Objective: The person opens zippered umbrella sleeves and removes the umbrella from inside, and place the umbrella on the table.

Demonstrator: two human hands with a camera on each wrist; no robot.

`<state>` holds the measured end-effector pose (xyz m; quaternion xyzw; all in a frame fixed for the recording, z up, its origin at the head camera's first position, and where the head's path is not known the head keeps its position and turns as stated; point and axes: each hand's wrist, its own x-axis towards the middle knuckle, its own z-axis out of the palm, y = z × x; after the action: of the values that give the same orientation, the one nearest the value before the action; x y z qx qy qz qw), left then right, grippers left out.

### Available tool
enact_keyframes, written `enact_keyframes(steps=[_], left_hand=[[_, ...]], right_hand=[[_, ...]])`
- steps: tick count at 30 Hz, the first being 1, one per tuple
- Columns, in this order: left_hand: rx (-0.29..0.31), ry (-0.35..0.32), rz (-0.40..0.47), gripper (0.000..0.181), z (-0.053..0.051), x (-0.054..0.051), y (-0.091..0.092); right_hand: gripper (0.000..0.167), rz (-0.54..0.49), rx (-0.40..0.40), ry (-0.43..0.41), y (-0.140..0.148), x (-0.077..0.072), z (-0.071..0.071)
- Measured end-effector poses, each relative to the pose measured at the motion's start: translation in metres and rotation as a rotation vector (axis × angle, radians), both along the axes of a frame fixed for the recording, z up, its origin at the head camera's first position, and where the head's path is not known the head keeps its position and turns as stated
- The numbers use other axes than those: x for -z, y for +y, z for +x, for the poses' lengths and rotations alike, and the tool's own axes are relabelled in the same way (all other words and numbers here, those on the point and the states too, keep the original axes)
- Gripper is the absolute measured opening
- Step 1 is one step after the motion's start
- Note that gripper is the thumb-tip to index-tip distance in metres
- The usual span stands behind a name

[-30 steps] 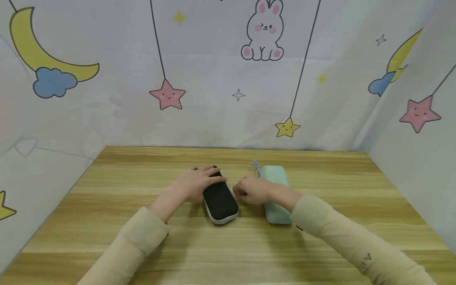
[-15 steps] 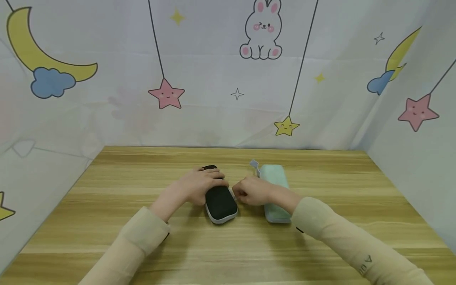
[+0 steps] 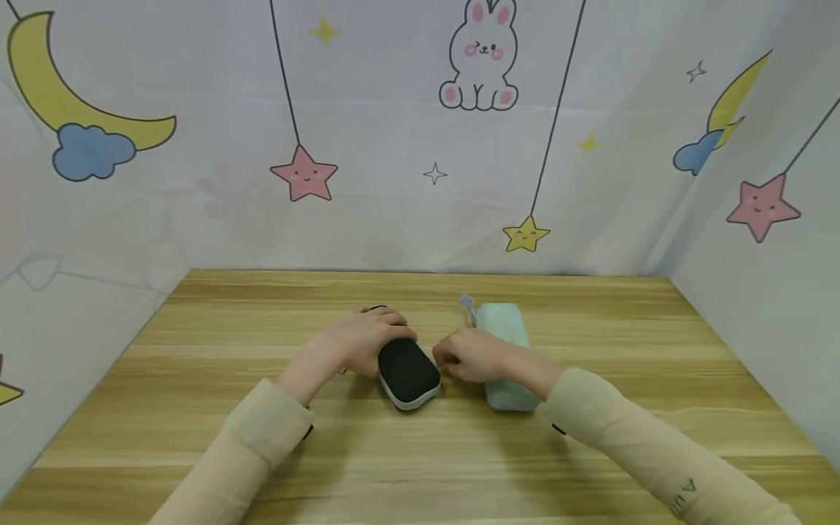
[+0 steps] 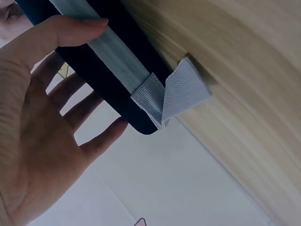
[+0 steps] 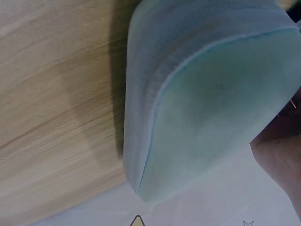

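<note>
A black case with a grey zipper band (image 3: 408,370) lies slanted on the table. My left hand (image 3: 364,341) grips its far part from above, fingers across the top; in the left wrist view the thumb presses the zipper side (image 4: 117,59), near a grey fabric tab (image 4: 186,89). At the case's right edge, the curled fingers of my right hand (image 3: 471,354) pinch at the zipper; what lies between the fingertips is hidden. Under the right wrist is a mint-green case (image 3: 512,394), also large in the right wrist view (image 5: 216,103).
The wooden table (image 3: 407,467) reaches back to a white curtain (image 3: 380,219) printed with a rabbit, stars and moons. A grey strap (image 3: 467,302) sticks out at the mint case's far left corner.
The black case has turned, its far end swinging left and its top now more covered by my left hand. My right hand has shifted slightly right and toward me, still curled.
</note>
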<state>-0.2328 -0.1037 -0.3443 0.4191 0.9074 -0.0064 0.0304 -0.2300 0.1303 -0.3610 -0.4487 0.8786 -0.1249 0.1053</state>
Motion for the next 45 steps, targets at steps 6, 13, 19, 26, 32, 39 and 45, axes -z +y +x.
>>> enact_keyframes(steps=[6, 13, 19, 26, 32, 39, 45], left_hand=[[-0.029, -0.007, -0.006, 0.066, -0.002, -0.001, 0.002], [-0.073, -0.053, 0.014, 0.066, -0.004, -0.002, 0.005], [-0.083, -0.045, 0.017, 0.068, -0.004, -0.001, 0.006], [-0.094, -0.048, 0.019, 0.069, -0.002, -0.002, 0.005], [-0.130, -0.070, 0.011, 0.066, -0.002, -0.003, 0.006], [-0.151, -0.085, -0.001, 0.065, 0.001, -0.005, 0.006], [-0.158, -0.081, -0.008, 0.065, 0.000, -0.004, 0.005]], right_hand=[[0.015, 0.002, -0.005, -0.006, 0.006, -0.002, 0.000], [0.018, -0.006, -0.017, -0.006, 0.011, -0.003, -0.002], [0.019, -0.015, -0.020, -0.007, 0.014, -0.004, -0.003], [0.018, -0.021, -0.019, -0.010, 0.015, -0.005, -0.002], [0.016, -0.018, -0.016, -0.001, 0.016, -0.003, -0.001], [0.016, -0.051, -0.020, 0.009, 0.018, -0.004, 0.001], [0.016, -0.091, -0.041, 0.032, 0.019, -0.003, 0.002]])
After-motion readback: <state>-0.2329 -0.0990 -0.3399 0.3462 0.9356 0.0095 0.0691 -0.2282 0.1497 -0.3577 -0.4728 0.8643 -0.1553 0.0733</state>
